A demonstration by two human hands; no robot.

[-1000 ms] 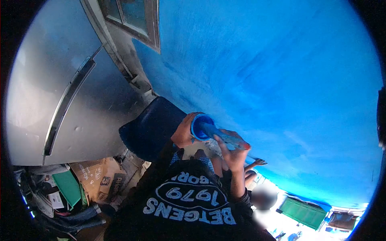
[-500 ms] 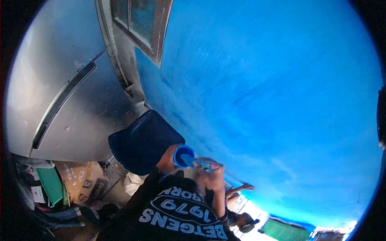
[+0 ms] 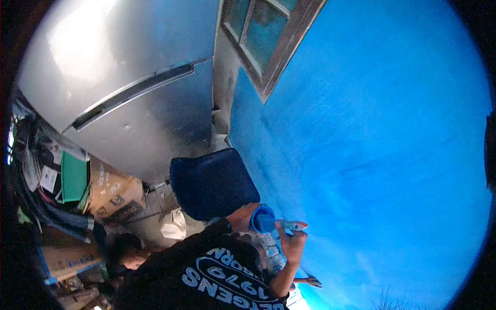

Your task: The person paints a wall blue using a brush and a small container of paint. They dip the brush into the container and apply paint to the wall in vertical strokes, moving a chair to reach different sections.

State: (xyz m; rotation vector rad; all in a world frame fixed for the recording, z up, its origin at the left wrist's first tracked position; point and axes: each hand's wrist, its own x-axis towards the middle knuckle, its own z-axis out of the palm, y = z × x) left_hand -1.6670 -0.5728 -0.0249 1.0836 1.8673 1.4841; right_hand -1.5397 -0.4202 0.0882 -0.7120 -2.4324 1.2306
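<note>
My left hand (image 3: 241, 217) is wrapped around a blue cup (image 3: 263, 219) with blue paint inside, its mouth tipped toward the camera. Just right of the cup, my right hand (image 3: 293, 242) grips a paintbrush (image 3: 295, 226) with a reddish end. I cannot clearly make out its bristles. A blue painted wall (image 3: 372, 155) rises along my right side, with darker, uneven patches in its paint.
A dark blue chair (image 3: 214, 181) stands ahead, by a silver refrigerator (image 3: 144, 121). Cardboard boxes (image 3: 111, 188) and a green bin (image 3: 74, 175) lie left. One person (image 3: 124, 250) is at lower left; another person's hand (image 3: 310, 281) shows by the wall. A framed window (image 3: 263, 36) is above.
My view has turned, so the chair, refrigerator and hands appear farther right. The brush has come away from the cup's rim. A person now shows at lower left.
</note>
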